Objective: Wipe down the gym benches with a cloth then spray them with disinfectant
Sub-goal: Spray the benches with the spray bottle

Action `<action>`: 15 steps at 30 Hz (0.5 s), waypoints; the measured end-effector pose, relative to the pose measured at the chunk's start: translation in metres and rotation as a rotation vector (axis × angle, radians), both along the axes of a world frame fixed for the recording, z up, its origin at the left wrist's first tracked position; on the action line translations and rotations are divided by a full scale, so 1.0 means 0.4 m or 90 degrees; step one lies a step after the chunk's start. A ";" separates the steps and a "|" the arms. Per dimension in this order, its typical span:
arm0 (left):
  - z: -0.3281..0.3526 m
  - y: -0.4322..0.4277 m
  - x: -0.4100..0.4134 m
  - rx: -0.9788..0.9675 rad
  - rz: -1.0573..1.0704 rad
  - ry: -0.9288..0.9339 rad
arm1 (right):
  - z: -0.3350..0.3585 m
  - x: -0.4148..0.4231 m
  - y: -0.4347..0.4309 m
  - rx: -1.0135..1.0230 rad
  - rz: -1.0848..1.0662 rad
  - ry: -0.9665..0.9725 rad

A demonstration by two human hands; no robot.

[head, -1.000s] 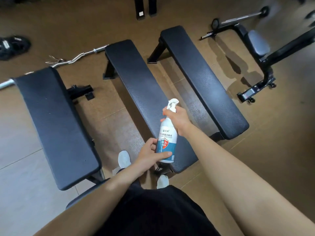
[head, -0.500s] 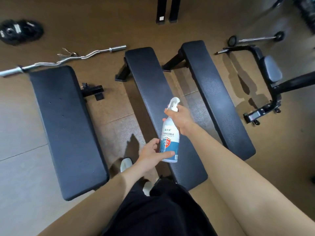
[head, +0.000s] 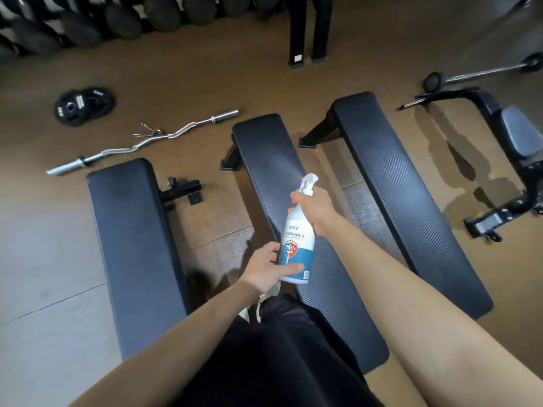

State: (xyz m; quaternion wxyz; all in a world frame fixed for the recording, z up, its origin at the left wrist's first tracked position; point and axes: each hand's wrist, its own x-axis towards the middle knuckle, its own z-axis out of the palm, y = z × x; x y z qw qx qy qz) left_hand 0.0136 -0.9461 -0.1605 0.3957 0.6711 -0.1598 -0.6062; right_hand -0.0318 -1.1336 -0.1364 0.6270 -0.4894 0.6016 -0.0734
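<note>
Floor (head: 205, 69) | 3 benches (head: 270, 160) | 1 spray bottle (head: 296, 245), clamped in grip of left hand (head: 264, 271), right hand (head: 316, 208)

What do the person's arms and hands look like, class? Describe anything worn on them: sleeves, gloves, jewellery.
Both arms are bare to the frame edge: no sleeve on the left forearm or right forearm. The left hand and right hand wear no gloves; no watch, band or ring is visible. The only clothing in view is a black garment between the arms.

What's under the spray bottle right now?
The middle bench pad, faint mist over it. The spray bottle, left hand and right hand cover the pad strip directly beneath.
</note>
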 end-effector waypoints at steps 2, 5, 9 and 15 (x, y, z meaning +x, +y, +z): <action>0.009 -0.055 0.040 0.001 -0.013 -0.010 | 0.006 0.020 -0.049 0.015 -0.015 -0.017; 0.019 -0.121 0.092 -0.016 -0.045 -0.041 | 0.009 0.055 -0.115 0.036 -0.048 -0.072; 0.014 -0.188 0.133 0.010 -0.033 -0.070 | 0.001 0.118 -0.181 0.017 -0.020 -0.032; -0.015 -0.272 0.273 0.007 -0.043 -0.051 | -0.025 0.254 -0.266 0.018 -0.015 0.021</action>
